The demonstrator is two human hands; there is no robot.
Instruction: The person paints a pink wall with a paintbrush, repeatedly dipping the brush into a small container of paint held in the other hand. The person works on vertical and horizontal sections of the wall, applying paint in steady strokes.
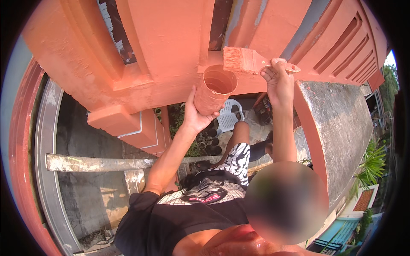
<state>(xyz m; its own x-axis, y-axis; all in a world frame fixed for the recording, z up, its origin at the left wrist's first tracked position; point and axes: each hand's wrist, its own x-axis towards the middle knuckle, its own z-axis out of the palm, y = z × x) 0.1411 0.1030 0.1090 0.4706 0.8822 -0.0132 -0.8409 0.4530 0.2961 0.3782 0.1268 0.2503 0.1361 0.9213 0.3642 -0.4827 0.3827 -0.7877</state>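
My left hand (199,116) holds a paint-coated cup (214,96) from below and the side, its open rim tilted up towards me; orange paint coats its inside. My right hand (279,80) grips the handle of a wide paintbrush (245,60), whose bristles are caked in the same orange and point left, just above the cup's rim. Behind both stands an orange painted wall (173,41) with recessed vertical panels. Dark and grey patches show inside some recesses, such as the grey strip (304,28) at the upper right.
A worn beam (99,164) crosses at the lower left, beside a grey metal frame (48,128). A rough concrete ledge (339,128) juts out at my right. Far below are a white plastic chair (228,119) and potted plants (205,142). A painted block (110,119) protrudes from the wall.
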